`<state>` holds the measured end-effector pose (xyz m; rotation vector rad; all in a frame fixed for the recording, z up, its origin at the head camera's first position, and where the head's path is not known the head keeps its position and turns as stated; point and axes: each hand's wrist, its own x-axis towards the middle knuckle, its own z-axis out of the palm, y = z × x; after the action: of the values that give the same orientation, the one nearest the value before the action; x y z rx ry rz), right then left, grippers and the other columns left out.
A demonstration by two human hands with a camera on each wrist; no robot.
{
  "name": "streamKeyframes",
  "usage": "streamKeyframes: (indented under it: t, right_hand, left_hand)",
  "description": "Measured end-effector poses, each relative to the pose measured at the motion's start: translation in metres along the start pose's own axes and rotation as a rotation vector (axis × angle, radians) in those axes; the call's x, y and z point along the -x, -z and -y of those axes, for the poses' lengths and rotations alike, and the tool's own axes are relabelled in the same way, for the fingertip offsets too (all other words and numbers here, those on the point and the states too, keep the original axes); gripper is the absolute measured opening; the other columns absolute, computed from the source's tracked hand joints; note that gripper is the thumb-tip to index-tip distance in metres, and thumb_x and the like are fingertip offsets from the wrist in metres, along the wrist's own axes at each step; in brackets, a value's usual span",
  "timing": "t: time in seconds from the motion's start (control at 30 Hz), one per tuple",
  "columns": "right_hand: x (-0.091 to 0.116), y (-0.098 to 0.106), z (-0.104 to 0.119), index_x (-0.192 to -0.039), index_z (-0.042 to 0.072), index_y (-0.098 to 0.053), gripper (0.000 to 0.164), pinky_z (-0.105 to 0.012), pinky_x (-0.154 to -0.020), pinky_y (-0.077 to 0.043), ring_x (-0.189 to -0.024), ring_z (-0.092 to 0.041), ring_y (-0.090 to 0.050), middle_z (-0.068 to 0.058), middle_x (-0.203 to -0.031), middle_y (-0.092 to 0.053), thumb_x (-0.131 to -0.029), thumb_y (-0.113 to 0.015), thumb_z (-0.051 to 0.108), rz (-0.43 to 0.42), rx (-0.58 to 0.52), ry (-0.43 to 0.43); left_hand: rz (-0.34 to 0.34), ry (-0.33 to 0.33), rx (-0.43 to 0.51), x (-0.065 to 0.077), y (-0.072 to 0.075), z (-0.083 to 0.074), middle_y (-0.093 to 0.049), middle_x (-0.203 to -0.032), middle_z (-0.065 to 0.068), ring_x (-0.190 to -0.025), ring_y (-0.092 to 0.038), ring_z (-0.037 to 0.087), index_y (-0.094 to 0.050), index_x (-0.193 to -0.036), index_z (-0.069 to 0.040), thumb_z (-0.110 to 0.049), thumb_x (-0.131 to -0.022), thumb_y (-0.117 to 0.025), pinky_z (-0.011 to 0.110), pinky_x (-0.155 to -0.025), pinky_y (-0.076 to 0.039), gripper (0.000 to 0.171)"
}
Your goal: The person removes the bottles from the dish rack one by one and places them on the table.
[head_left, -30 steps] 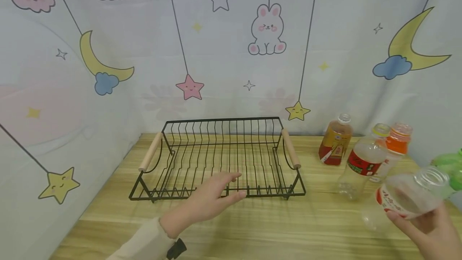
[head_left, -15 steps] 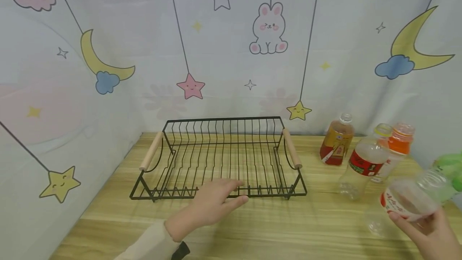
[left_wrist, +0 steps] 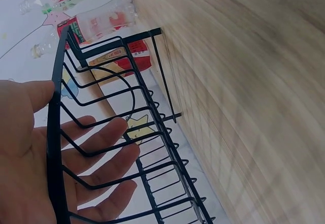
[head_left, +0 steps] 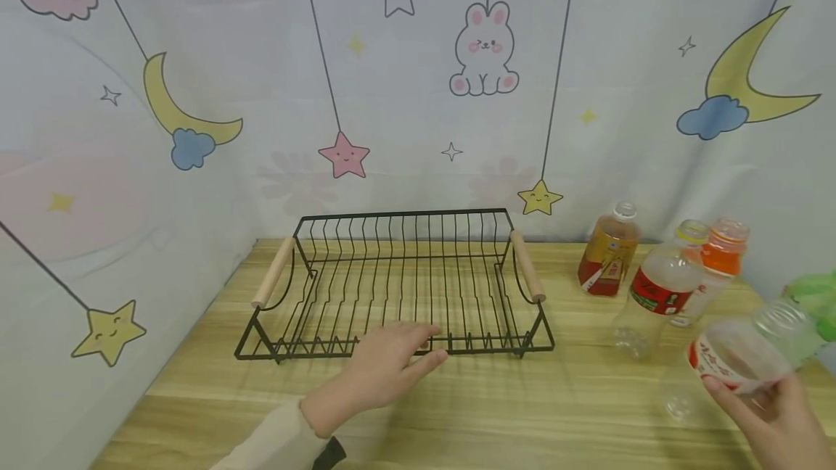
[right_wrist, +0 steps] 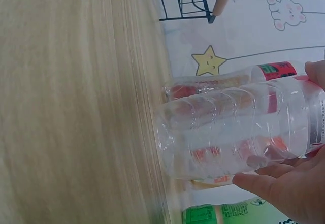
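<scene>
My left hand [head_left: 385,365] lies over the front rail of a black wire dish rack [head_left: 418,220] with wooden handles. Its fingers are loosely extended; in the left wrist view the rail and wires [left_wrist: 99,186] cross in front of the palm. Whether the hand touches the rail I cannot tell. On the right, my right hand [head_left: 780,423] grips a clear plastic bottle [head_left: 738,354] around its red-and-white label. The bottle has no cap, and its neck leans to the right. In the right wrist view its ribbed lower body [right_wrist: 228,127] is low by the tabletop; contact is unclear.
Behind the held bottle stand a red-labelled clear bottle [head_left: 656,292] and an orange-necked bottle [head_left: 721,256]. An amber-labelled bottle [head_left: 609,252] is near the back. Something green [head_left: 813,299] sits at the right edge. A printed curtain [head_left: 405,93] hangs behind the wooden table [head_left: 496,412].
My right hand has shifted the held bottle slightly right and down, mostly in the first half second. The left hand has moved slightly right and down; the rack stays put.
</scene>
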<state>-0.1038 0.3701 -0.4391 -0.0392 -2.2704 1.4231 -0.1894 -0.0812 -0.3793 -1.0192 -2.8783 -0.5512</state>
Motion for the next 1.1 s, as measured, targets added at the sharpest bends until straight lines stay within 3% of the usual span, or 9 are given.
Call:
streamKeyframes:
  t: [0.13, 0.37, 0.57, 0.83, 0.93, 1.0, 1.1]
  right_hand:
    - [-0.001, -0.001, 0.0, -0.13, 0.031, -0.041, 0.059, -0.004, -0.069, -0.046, -0.097, 0.019, -0.05, 0.025, -0.113, -0.05, -0.09, -0.061, -0.007, 0.019, 0.045, 0.016]
    - [-0.005, -0.001, 0.002, -0.13, 0.027, -0.042, 0.056, -0.005, -0.07, -0.047, -0.099, 0.017, -0.053, 0.022, -0.115, -0.052, -0.091, -0.057, -0.01, 0.046, 0.017, 0.076]
    - [-0.004, -0.004, 0.002, -0.126, 0.032, -0.042, 0.054, -0.004, -0.07, -0.046, -0.098, 0.018, -0.052, 0.026, -0.112, -0.052, -0.092, -0.056, -0.008, 0.044, 0.08, 0.09]
    - [-0.005, -0.006, 0.0, -0.126, 0.036, -0.037, 0.057, -0.004, -0.067, -0.046, -0.094, 0.02, -0.05, 0.028, -0.11, -0.048, -0.092, -0.059, -0.004, 0.047, 0.105, 0.029]
    - [-0.006, -0.006, 0.002, -0.128, 0.036, -0.037, 0.061, -0.002, -0.069, -0.043, -0.095, 0.021, -0.048, 0.028, -0.11, -0.047, -0.09, -0.061, -0.005, 0.009, 0.107, 0.017]
    - [-0.005, -0.007, 0.009, -0.135, 0.034, -0.034, 0.064, -0.003, -0.083, -0.04, -0.103, 0.017, -0.047, 0.03, -0.111, -0.045, -0.091, -0.062, -0.003, -0.066, 0.109, -0.04]
    - [-0.007, -0.007, 0.027, -0.15, 0.025, -0.019, 0.074, -0.015, -0.111, -0.025, -0.133, -0.002, -0.038, 0.011, -0.139, -0.044, -0.093, -0.061, 0.006, -0.225, 0.142, -0.203]
  left_hand:
    - [-0.002, 0.004, -0.006, 0.0, -0.001, 0.001, -0.062, -0.128, 0.004, -0.112, -0.061, 0.022, -0.057, -0.131, -0.01, -0.044, -0.101, -0.043, 0.046, -0.099, -0.046, 0.048]
    - [0.0, 0.007, -0.013, 0.0, -0.001, 0.001, -0.062, -0.128, 0.003, -0.11, -0.062, 0.02, -0.057, -0.132, -0.012, -0.047, -0.101, -0.04, 0.045, -0.096, -0.047, 0.049]
    - [0.004, 0.005, -0.01, -0.001, 0.0, 0.002, -0.063, -0.128, 0.003, -0.107, -0.063, 0.018, -0.057, -0.131, -0.012, -0.047, -0.101, -0.041, 0.044, -0.094, -0.049, 0.049]
    - [-0.001, 0.009, -0.013, 0.0, -0.001, 0.002, -0.063, -0.128, 0.003, -0.11, -0.062, 0.019, -0.057, -0.131, -0.012, -0.046, -0.101, -0.042, 0.046, -0.096, -0.048, 0.048]
    - [0.004, 0.015, -0.014, 0.0, -0.001, 0.002, -0.062, -0.129, 0.003, -0.114, -0.06, 0.021, -0.057, -0.132, -0.012, -0.047, -0.101, -0.041, 0.047, -0.098, -0.046, 0.049]
    - [0.008, 0.02, -0.011, -0.001, -0.001, 0.002, -0.061, -0.13, 0.004, -0.116, -0.059, 0.023, -0.056, -0.132, -0.012, -0.047, -0.101, -0.041, 0.047, -0.099, -0.045, 0.049]
    - [0.019, 0.031, 0.001, -0.001, 0.0, 0.001, -0.06, -0.131, 0.004, -0.118, -0.058, 0.023, -0.056, -0.133, -0.012, -0.047, -0.101, -0.041, 0.048, -0.1, -0.045, 0.05]
